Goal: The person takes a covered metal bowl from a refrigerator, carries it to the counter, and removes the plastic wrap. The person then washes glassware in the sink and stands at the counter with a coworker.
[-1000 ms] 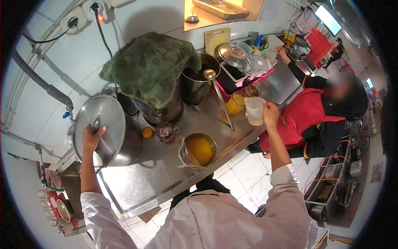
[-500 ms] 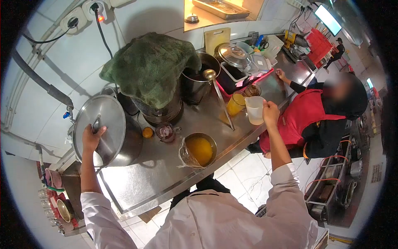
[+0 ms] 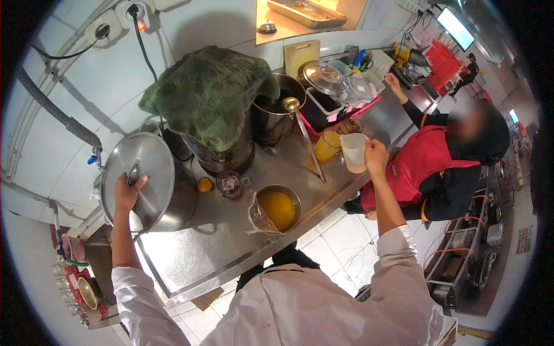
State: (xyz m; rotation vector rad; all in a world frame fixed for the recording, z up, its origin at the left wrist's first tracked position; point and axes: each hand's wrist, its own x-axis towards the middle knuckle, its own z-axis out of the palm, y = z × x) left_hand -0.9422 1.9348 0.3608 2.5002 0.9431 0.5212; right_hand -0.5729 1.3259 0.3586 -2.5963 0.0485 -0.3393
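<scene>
My left hand (image 3: 127, 193) is closed on the handle of a large metal pot lid (image 3: 151, 173), which lies on a tall steel pot (image 3: 183, 199) at the left. In my right hand (image 3: 376, 157) is a translucent white plastic jug (image 3: 354, 152), held near the counter's front edge by its handle side. Between my hands sits a metal bowl (image 3: 298, 207) of orange-yellow liquid, with plastic wrap (image 3: 259, 214) along its left side. Behind it stand a glass mug (image 3: 229, 184) and a small orange-topped jar (image 3: 205, 184). A glass of yellow drink (image 3: 328, 145) is just left of the jug.
A green cloth (image 3: 210, 92) covers a big container at the back. Beside it, a ladle (image 3: 306, 138) leans from a dark pot (image 3: 277, 115). Containers fill a pink tray (image 3: 369, 106). A person in a red apron (image 3: 424, 158) stands close on my right.
The person in the red apron has raised and stretched an arm farther toward the back of the counter. My own hands stay nearly where they were.
</scene>
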